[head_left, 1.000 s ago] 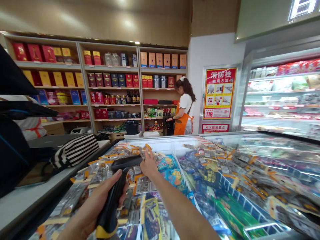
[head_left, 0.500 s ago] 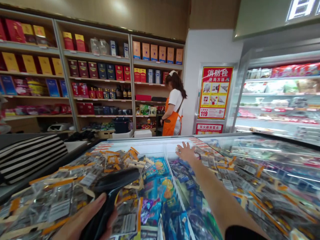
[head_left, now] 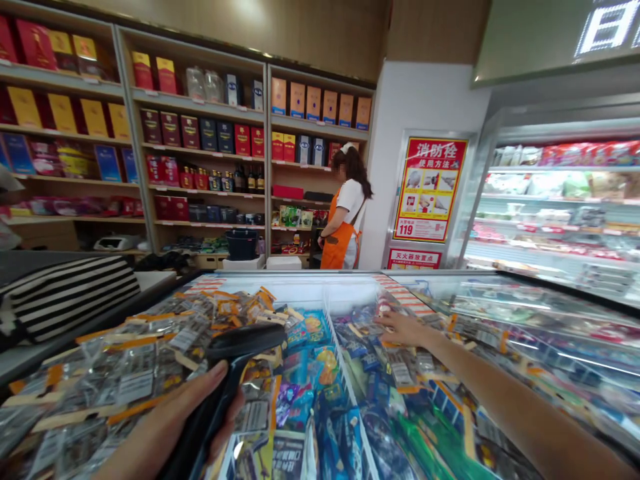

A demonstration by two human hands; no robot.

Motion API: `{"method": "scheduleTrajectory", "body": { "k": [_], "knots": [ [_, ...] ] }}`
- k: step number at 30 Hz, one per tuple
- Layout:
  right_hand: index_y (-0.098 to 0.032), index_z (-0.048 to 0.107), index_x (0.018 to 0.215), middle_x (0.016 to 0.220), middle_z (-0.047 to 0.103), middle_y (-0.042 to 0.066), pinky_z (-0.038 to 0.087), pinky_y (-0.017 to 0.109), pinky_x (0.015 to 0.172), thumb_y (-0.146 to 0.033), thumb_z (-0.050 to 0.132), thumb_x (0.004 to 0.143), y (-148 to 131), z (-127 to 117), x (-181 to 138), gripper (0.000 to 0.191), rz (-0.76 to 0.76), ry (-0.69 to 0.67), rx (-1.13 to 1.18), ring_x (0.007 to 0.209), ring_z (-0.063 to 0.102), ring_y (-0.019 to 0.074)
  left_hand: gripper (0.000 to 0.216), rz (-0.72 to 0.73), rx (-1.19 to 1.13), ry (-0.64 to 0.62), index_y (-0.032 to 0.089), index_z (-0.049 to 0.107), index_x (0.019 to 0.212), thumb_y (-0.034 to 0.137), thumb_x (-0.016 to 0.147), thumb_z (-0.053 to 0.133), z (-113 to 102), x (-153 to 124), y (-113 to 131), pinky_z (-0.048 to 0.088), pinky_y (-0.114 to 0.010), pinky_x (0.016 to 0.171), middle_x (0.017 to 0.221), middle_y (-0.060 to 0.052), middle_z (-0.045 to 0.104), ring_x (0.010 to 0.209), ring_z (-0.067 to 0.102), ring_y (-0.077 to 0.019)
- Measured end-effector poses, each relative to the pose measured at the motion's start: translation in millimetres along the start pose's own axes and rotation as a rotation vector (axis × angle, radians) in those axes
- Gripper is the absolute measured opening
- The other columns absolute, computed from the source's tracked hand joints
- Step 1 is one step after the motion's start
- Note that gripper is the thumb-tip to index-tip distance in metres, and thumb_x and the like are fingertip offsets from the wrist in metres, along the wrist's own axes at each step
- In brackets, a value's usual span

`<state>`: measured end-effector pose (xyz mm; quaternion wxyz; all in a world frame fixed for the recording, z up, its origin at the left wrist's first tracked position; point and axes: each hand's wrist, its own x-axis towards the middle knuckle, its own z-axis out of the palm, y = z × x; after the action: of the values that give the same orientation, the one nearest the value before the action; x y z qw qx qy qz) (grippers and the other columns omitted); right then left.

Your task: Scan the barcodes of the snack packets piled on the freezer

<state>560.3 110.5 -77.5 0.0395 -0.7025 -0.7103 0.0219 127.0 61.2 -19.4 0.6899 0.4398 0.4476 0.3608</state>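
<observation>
Orange-edged clear packets (head_left: pixel 401 371) lie in the freezer (head_left: pixel 295 291), just to the near side of the right hand (head_left: pixel 404 329), which is much the nearer of the 2 hands. Its fingers stretch leftward over the goods; whether that grip pinches a packet or only rests there, I cannot tell. The left hand (head_left: pixel 185 407) has its grip wrapped around the handle of 1 black scanner (head_left: pixel 236 373). The handle slants up and away from the lower left, and the scanner's head points right, toward the right hand's side. Between the 2 hands runs 1 white wire divider (head_left: pixel 345 373).
</observation>
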Motion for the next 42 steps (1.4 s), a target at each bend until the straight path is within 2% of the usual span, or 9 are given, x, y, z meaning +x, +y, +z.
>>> {"method": "scheduleTrajectory", "body": {
  "k": [3,6,15,22,27,29,34,39,42],
  "knots": [
    [-0.031,0.040,0.119,0.131,0.031,0.007,0.020,0.048,0.093,-0.058,0.047,0.062,-17,-8,-34,0.065,0.009,-0.045,0.002,0.119,0.026,0.0290,0.034,0.005,-0.012,-0.060,0.014,0.056,0.055,0.048,0.061,0.057,13,-17,11,0.035,-0.017,0.031,0.047,-0.001,0.055,0.034,0.043,-0.0076],
    [-0.027,0.049,0.113,0.125,0.040,0.008,0.024,0.044,0.092,-0.059,0.047,0.061,-35,-15,-54,0.061,0.014,-0.064,0.066,0.116,0.032,0.0289,0.034,0.007,0.047,-0.072,0.014,0.053,0.056,0.048,0.061,0.057,23,-31,13,0.034,-0.016,0.032,0.043,0.000,0.053,0.033,0.043,-0.0069],
    [-0.018,0.056,0.100,0.101,0.058,0.009,0.038,0.032,0.074,-0.042,0.060,0.055,-118,-19,-58,0.052,0.037,-0.005,0.122,0.093,0.052,0.0258,0.036,0.085,0.090,-0.236,0.013,0.053,0.070,0.049,0.066,0.051,22,-46,-7,0.032,-0.017,0.033,0.046,0.003,0.051,0.032,0.043,-0.0068],
    [-0.019,0.061,0.070,0.055,0.057,-0.001,0.036,0.024,0.053,-0.022,0.058,0.054,-155,-12,-64,0.016,0.045,0.108,0.474,0.056,0.052,0.0159,0.034,0.088,0.069,-0.208,0.015,0.051,0.072,0.048,0.066,0.052,14,-54,-7,0.033,-0.018,0.034,0.047,0.003,0.051,0.034,0.044,-0.0071],
    [-0.019,0.058,0.083,0.043,0.046,-0.007,0.031,0.021,0.044,-0.023,0.055,0.057,-157,-15,-76,0.026,0.162,0.242,0.743,0.043,0.042,0.0096,0.034,0.118,0.047,-0.189,0.014,0.051,0.074,0.048,0.067,0.051,11,-63,-7,0.032,-0.018,0.035,0.049,0.002,0.052,0.035,0.043,-0.0068],
    [-0.019,0.058,0.080,0.044,0.046,-0.008,0.030,0.020,0.045,-0.019,0.057,0.052,-154,-29,-80,0.028,0.130,0.231,0.725,0.045,0.042,0.0089,0.034,0.107,0.038,-0.185,0.014,0.050,0.075,0.047,0.067,0.051,9,-66,-7,0.032,-0.018,0.035,0.049,0.002,0.052,0.035,0.044,-0.0070],
    [-0.018,0.060,0.060,0.050,0.055,-0.004,0.035,0.022,0.049,-0.017,0.055,0.051,-157,-57,-72,0.011,-0.008,-0.159,0.505,0.050,0.050,0.0124,0.032,0.111,0.023,-0.201,0.015,0.049,0.069,0.047,0.067,0.052,9,-69,-7,0.033,-0.018,0.035,0.049,0.002,0.052,0.035,0.043,-0.0067],
    [-0.016,0.061,0.088,0.089,0.062,0.011,0.040,0.030,0.070,-0.036,0.051,0.064,-171,-22,-62,0.033,0.144,0.268,0.106,0.086,0.055,0.0235,0.032,0.101,0.023,-0.244,0.014,0.047,0.062,0.046,0.068,0.051,11,-69,-10,0.032,-0.018,0.035,0.049,0.001,0.052,0.036,0.043,-0.0062],
    [-0.012,0.062,0.082,0.088,0.061,0.018,0.041,0.036,0.070,-0.058,0.037,0.068,-176,3,-70,0.054,0.310,0.231,0.063,0.087,0.056,0.0279,0.032,0.084,0.017,-0.252,0.015,0.047,0.063,0.046,0.068,0.051,11,-64,-12,0.032,-0.017,0.035,0.048,0.002,0.052,0.035,0.043,-0.0064]
  ]
}}
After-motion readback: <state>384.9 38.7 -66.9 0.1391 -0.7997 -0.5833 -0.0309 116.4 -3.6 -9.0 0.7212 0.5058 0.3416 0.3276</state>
